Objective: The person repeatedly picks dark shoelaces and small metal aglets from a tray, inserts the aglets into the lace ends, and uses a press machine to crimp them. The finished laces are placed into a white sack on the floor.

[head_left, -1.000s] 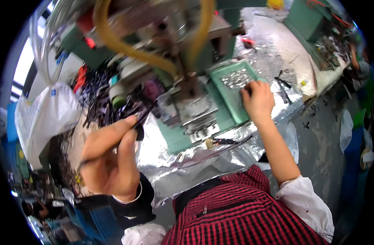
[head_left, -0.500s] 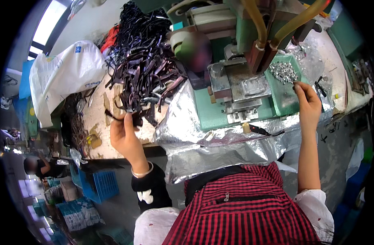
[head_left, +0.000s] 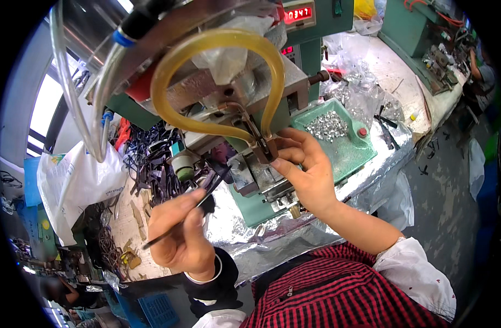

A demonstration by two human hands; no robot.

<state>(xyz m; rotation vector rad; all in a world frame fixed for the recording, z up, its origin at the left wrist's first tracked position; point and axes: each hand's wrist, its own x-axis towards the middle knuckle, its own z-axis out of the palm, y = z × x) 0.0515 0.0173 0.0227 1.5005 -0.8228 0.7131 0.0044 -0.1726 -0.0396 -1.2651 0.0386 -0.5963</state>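
Note:
My left hand (head_left: 182, 235) is pinched on a narrow black strip (head_left: 163, 239), whose far end reaches the left side of a press's metal block (head_left: 241, 176). At the press, my right hand (head_left: 310, 177) has its thumb against the brown jaws (head_left: 268, 150) under a looped yellow tube (head_left: 275, 60). Its fingertips are bent in behind those jaws, so whatever they hold is hidden. Beside that hand, a green tray (head_left: 355, 159) contains a heap of small silvery metal pieces (head_left: 327, 127).
A pile of dark strips (head_left: 146, 153) lies left of the press, near a white sack (head_left: 78, 183). Silver foil (head_left: 228, 243) covers the table's front. Red-lit displays (head_left: 298, 15) are behind. Clear plastic bags (head_left: 360, 87) lie beyond the tray; a blue crate (head_left: 157, 310) stands below.
My left hand has come away from the pile's edge toward the press with a black strip. My right hand has gone from the tray to the press's jaws. The view has shifted too.

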